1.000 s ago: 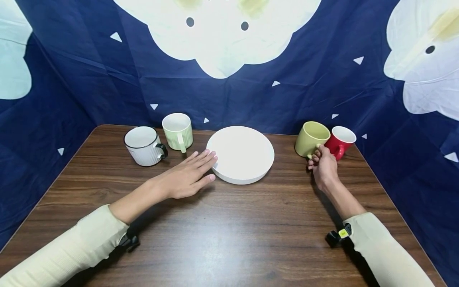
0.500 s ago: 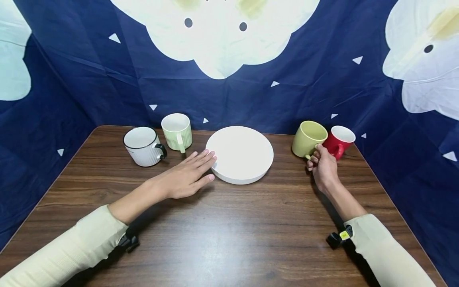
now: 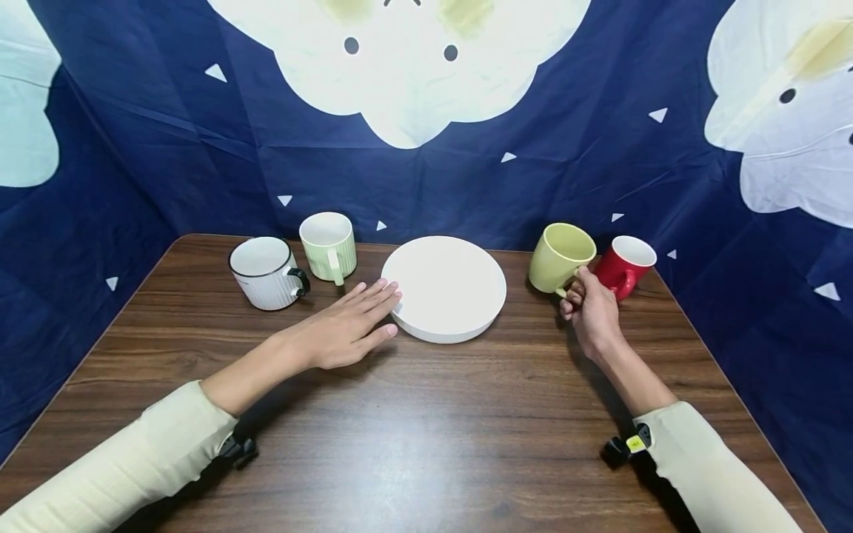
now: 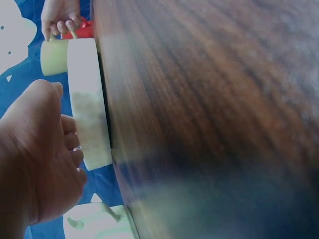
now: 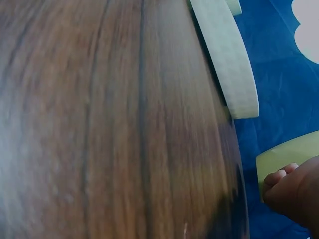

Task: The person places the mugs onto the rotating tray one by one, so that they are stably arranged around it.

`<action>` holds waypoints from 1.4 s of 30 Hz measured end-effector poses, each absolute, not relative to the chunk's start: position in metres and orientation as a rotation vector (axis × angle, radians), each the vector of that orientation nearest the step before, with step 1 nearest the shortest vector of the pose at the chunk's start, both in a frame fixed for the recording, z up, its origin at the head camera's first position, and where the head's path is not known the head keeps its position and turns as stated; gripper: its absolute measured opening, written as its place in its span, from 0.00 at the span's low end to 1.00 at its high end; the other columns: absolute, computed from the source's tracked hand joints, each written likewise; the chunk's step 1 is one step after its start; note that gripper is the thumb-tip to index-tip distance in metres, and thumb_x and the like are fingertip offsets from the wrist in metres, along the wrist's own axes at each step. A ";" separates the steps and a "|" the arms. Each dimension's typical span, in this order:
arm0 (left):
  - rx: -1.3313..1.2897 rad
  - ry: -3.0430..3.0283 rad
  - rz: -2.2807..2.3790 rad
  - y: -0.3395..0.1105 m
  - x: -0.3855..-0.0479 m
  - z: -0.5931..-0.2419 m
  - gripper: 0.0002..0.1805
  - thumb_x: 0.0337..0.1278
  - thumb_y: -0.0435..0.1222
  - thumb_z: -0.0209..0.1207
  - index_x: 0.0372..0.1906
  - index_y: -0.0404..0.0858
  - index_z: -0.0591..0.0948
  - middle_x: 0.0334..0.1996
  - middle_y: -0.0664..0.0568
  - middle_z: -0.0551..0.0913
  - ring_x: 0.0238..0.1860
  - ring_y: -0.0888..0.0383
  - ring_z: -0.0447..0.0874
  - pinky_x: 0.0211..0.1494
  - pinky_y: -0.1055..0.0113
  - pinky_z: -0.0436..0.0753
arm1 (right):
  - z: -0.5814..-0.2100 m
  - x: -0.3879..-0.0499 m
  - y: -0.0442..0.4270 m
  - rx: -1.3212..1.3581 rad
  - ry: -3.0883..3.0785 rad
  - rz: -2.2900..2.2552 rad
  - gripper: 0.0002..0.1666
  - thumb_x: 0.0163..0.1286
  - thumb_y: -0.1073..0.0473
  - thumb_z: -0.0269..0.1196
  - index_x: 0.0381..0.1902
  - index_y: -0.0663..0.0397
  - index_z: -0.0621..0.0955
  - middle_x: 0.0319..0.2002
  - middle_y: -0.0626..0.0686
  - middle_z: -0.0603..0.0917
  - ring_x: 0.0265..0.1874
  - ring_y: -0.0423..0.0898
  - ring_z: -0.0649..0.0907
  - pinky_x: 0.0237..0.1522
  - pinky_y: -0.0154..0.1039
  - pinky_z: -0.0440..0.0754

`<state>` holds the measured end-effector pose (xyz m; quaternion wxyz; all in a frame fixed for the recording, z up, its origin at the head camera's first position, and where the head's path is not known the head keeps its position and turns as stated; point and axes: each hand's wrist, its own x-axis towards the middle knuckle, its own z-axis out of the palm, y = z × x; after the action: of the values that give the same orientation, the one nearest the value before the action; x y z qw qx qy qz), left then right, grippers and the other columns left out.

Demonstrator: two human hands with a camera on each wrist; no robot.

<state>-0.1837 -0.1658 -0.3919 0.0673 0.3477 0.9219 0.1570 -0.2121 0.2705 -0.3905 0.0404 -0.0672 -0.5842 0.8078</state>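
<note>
The right hand [image 3: 595, 312] pinches the handle of a yellow-green mug [image 3: 558, 259], which tilts slightly to the left, just right of a round white dish [image 3: 444, 287]. In the right wrist view the curled fingers [image 5: 279, 178] lie against that mug [image 5: 294, 149]. Flat and with fingers straight, the left hand [image 3: 343, 331] touches the dish's left edge with its fingertips. The left wrist view has the left hand [image 4: 42, 154] beside the dish's side wall [image 4: 89, 114], and the yellow-green mug [image 4: 54, 57] beyond it.
A red mug [image 3: 616, 272] stands just right of the right hand. Left of the dish are a light green ribbed mug [image 3: 323, 248] and a white mug with a black rim [image 3: 266, 285]. Blue patterned cloth [image 3: 426, 189] hangs behind the wooden table [image 3: 426, 414].
The right hand and the yellow-green mug have moved left, toward the dish, and a gap has opened between that mug and the red one. The left hand has stayed in place.
</note>
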 end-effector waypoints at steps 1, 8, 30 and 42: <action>1.045 2.778 0.471 -0.166 -0.184 -0.392 0.39 0.95 0.55 0.42 0.92 0.35 0.57 0.94 0.43 0.50 0.96 0.43 0.43 0.98 0.39 0.44 | -0.390 -0.212 0.269 -0.201 -1.793 2.472 0.28 0.95 0.51 0.46 0.25 0.43 0.63 0.22 0.40 0.63 0.24 0.39 0.64 0.28 0.32 0.62; 1.053 2.777 0.467 -0.166 -0.184 -0.392 0.39 0.95 0.55 0.43 0.91 0.34 0.58 0.94 0.42 0.51 0.96 0.43 0.43 0.98 0.39 0.44 | -0.384 -0.207 0.259 -0.172 -1.802 2.494 0.27 0.95 0.51 0.46 0.27 0.43 0.63 0.23 0.39 0.63 0.24 0.39 0.63 0.29 0.32 0.61; 1.048 2.774 0.463 -0.164 -0.184 -0.388 0.39 0.95 0.55 0.43 0.91 0.34 0.58 0.94 0.41 0.50 0.96 0.43 0.43 0.98 0.39 0.44 | -0.379 -0.200 0.242 0.147 -1.861 2.523 0.31 0.97 0.52 0.46 0.26 0.49 0.77 0.25 0.45 0.73 0.27 0.43 0.69 0.30 0.33 0.66; 1.040 2.771 0.469 -0.165 -0.183 -0.389 0.39 0.95 0.55 0.43 0.91 0.34 0.58 0.94 0.42 0.51 0.96 0.43 0.43 0.98 0.38 0.44 | -0.379 -0.197 0.229 0.245 -1.896 2.495 0.30 0.96 0.55 0.48 0.33 0.51 0.88 0.22 0.47 0.79 0.23 0.42 0.72 0.28 0.31 0.70</action>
<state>-0.1834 -0.1652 -0.3886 0.0723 0.3462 0.9222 0.1561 -0.1965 0.2294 -0.3792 -0.0008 0.0779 -0.6030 0.7939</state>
